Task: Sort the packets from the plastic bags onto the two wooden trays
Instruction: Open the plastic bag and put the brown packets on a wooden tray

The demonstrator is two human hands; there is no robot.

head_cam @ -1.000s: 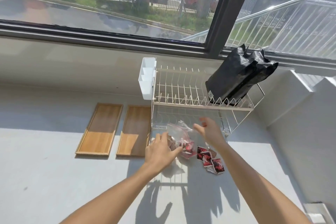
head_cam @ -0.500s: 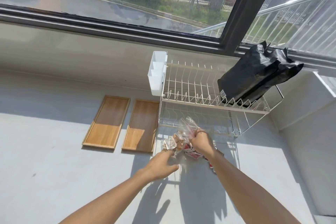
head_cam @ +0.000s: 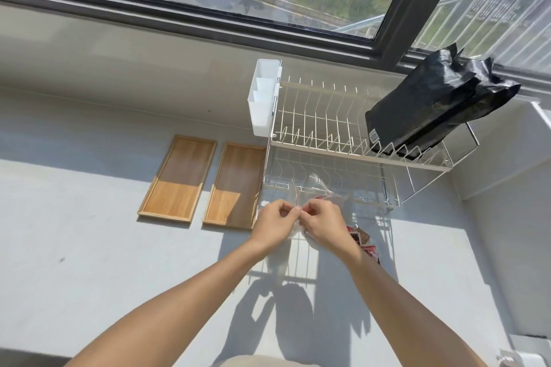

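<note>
Both hands pinch the top edge of a clear plastic bag [head_cam: 313, 188] in front of the dish rack. My left hand [head_cam: 275, 222] grips the bag's left side and my right hand [head_cam: 320, 223] grips its right side, fingertips almost touching. The bag's lower part is hidden behind my hands. Red and dark packets [head_cam: 362, 240] lie loose on the counter just right of my right wrist. Two wooden trays lie side by side to the left, the left tray [head_cam: 179, 179] and the right tray [head_cam: 235, 186], both bare.
A white wire dish rack [head_cam: 343, 140] stands behind my hands, with a white plastic caddy [head_cam: 264, 98] on its left end and a black bag [head_cam: 432, 107] leaning on its upper tier. A wall corner rises at the right. The window sill runs behind.
My left hand rose from the counter and joined my right hand on the bag's top edge. The bag is lifted higher. The view shifted left and down.
</note>
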